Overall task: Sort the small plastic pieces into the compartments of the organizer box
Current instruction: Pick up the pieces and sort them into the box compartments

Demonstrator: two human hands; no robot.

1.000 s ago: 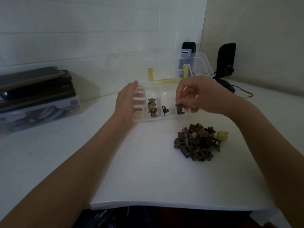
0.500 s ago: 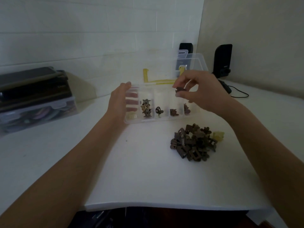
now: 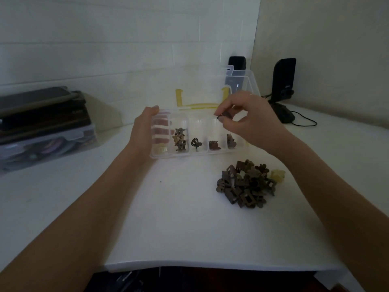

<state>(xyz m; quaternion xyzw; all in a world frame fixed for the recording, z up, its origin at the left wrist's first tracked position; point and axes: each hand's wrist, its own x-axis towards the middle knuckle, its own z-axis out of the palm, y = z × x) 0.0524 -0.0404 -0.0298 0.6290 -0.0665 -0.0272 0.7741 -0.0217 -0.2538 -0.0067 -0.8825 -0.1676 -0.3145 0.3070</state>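
Note:
A clear organizer box (image 3: pixel 190 155) with its lid up stands at the middle of the white table. Several of its compartments hold small brown pieces. My left hand (image 3: pixel 143 131) grips the box's left end, its fingers showing through the clear wall. Above the box's right half, my right hand (image 3: pixel 246 121) pinches one small dark piece (image 3: pixel 223 116) between thumb and fingertips. A heap of brown plastic pieces (image 3: pixel 246 184) lies on the table in front of the box to the right, with a pale yellow piece (image 3: pixel 278 174) at its right edge.
A stack of dark flat items on a clear lidded container (image 3: pixel 42 131) sits at the left. Two black speakers (image 3: pixel 283 81) and a cable stand in the back right corner. The table's front edge (image 3: pixel 210 265) runs near my body.
My right hand rose from the right compartments with a dark piece pinched and now holds it above the box. The left hand kept its hold on the box.

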